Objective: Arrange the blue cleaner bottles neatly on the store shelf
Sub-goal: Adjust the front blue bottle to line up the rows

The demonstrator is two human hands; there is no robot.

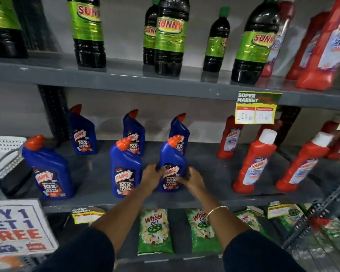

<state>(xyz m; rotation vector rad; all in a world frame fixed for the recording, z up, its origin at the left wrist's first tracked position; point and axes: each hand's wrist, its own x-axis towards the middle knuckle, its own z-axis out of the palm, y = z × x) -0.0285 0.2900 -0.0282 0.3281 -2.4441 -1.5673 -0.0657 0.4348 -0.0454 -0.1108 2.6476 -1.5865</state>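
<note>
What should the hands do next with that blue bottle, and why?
Probably slide the held blue bottle slightly forward, level with the front middle bottle. Both hands, left hand and right hand, grip it, and it stands a little further back.

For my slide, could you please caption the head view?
Both hands, left hand and right hand, grip a front-row blue bottle on the shelf.

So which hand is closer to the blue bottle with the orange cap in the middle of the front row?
Left. The left hand is just right of that blue bottle; the right hand is farther right.
</note>
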